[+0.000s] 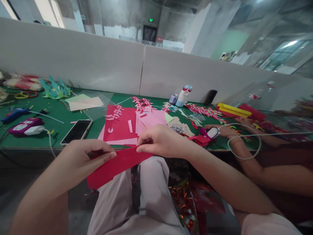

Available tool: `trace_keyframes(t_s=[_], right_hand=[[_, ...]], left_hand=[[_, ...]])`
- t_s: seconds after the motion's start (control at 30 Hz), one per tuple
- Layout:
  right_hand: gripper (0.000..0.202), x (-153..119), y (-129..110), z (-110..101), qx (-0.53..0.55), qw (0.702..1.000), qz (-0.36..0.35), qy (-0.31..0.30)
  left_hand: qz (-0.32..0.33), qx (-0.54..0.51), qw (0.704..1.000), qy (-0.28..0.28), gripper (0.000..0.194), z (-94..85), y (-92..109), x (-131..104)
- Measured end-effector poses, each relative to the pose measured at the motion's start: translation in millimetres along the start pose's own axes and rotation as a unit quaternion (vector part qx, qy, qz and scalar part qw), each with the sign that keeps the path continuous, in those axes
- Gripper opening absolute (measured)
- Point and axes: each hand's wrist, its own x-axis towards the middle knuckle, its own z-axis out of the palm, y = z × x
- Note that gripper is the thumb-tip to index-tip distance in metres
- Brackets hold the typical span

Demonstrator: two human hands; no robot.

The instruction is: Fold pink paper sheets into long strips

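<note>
A sheet of red paper (122, 164) stretches between my two hands, over my lap and just in front of the table edge. My left hand (90, 155) pinches its upper edge on the left between thumb and fingers. On the right, my right hand (157, 140) pinches the same edge, thumb toward me. Behind the held sheet lie another red sheet (117, 129) and several pink sheets (158, 118). Small folded pink strips (130, 126) rest on them, along with a woven red-and-pink paper piece (114, 113).
A phone (76, 132) and a purple glue gun (25, 127) are at the left. More woven paper pieces (205, 111), a can (173, 99) and a white bottle (183, 97) stand farther back. A co-worker's arms (234, 140) reach in from the right, near a white cable (228, 142).
</note>
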Motion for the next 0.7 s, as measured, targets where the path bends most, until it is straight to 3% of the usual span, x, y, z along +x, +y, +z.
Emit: trace_keyframes(t_s=[0.27,0.47,0.7], right_hand=[[0.011,4.8,-7.0,7.2,-0.048,0.999,-0.006,-0.023],[0.009,3.8,-8.6,9.7,-0.057,0.998,-0.010,-0.007],[0.009,4.5,-6.3,9.8,-0.026,1.000,0.001,0.010]], left_hand=[[0.008,0.039,0.998,-0.042,0.019,5.4,0.3,13.6],[0.041,0.068,0.996,-0.033,0.021,9.6,8.9,18.8],[0.029,0.072,0.997,-0.015,0.023,10.3,12.6,13.8]])
